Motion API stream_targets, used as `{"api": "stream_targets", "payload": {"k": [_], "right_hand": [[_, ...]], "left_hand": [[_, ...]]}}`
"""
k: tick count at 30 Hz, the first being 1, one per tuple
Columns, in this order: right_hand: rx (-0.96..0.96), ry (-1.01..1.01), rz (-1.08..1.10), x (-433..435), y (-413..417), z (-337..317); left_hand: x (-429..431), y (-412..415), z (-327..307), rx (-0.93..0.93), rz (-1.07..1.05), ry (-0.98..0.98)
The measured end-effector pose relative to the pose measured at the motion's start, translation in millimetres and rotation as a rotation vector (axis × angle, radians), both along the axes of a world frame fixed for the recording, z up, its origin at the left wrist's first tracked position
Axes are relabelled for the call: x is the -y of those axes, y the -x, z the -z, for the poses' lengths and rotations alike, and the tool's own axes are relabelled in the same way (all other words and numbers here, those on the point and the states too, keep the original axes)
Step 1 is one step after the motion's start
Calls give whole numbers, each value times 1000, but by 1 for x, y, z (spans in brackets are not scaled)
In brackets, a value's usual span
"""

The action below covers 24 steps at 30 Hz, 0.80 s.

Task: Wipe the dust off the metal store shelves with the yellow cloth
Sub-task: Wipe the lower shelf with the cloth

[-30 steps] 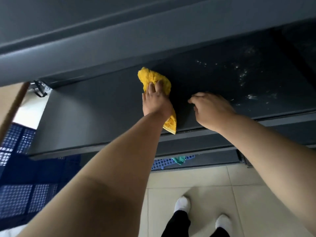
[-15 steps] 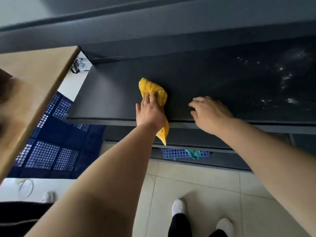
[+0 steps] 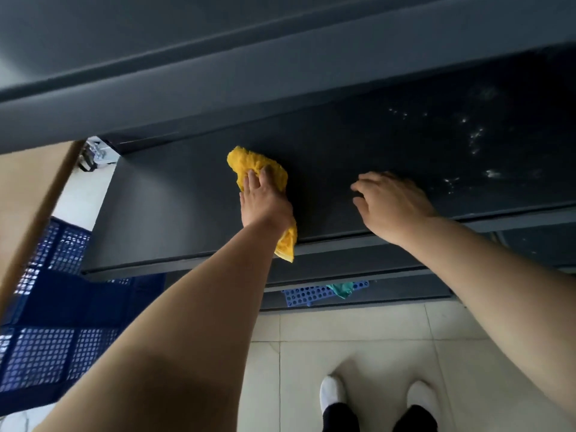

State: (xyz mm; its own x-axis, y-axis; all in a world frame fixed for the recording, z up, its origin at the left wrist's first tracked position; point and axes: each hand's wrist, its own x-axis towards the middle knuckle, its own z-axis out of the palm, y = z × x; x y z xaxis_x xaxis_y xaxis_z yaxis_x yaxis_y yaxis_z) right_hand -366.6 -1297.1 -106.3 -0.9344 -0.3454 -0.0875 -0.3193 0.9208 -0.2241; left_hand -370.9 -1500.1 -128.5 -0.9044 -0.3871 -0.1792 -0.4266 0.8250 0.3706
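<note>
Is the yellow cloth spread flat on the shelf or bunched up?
Bunched up. The yellow cloth is crumpled into a wad under the left hand, with one corner hanging over the front edge of the shelf.

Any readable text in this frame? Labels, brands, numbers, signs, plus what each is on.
No readable text anywhere in the frame.
On the metal shelf: none, only pale dust specks toward the right.
On the yellow cloth: no tag or print shows.
On the blue perforated crates: no marking visible.
On the brown panel at left: motion-blurred, nothing to read.
</note>
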Motion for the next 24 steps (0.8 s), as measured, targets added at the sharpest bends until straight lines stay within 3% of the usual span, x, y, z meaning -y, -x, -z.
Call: {"api": "stream_targets", "payload": {"k": [24], "right_hand": [[-126,-114,253,-236,52,-5]], "left_hand": [[-233,127,-3,-127,171,-10]]}}
